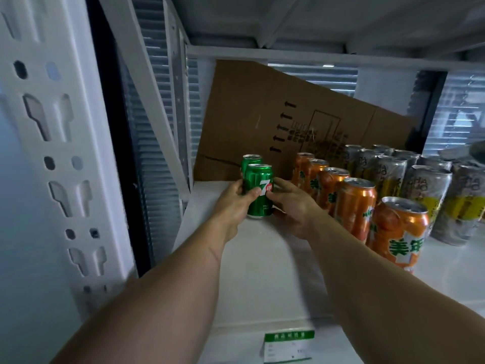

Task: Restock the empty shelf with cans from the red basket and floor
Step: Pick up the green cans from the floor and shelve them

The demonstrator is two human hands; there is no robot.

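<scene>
A green 7up can (259, 190) stands upright on the white shelf (262, 271), towards its back left. My left hand (233, 203) wraps its left side and my right hand (291, 206) holds its right side. A second green can (251, 160) stands right behind it, touching or nearly so. To the right runs a row of several orange cans (354, 203) from back to front. Several silver and yellow cans (425, 190) fill the rows beyond them.
A flattened cardboard box (262, 122) leans against the shelf's back. A white perforated upright (52, 153) stands at the left. The upper shelf board (315, 22) hangs overhead. A green and white price tag (287, 345) sits on the shelf's front edge.
</scene>
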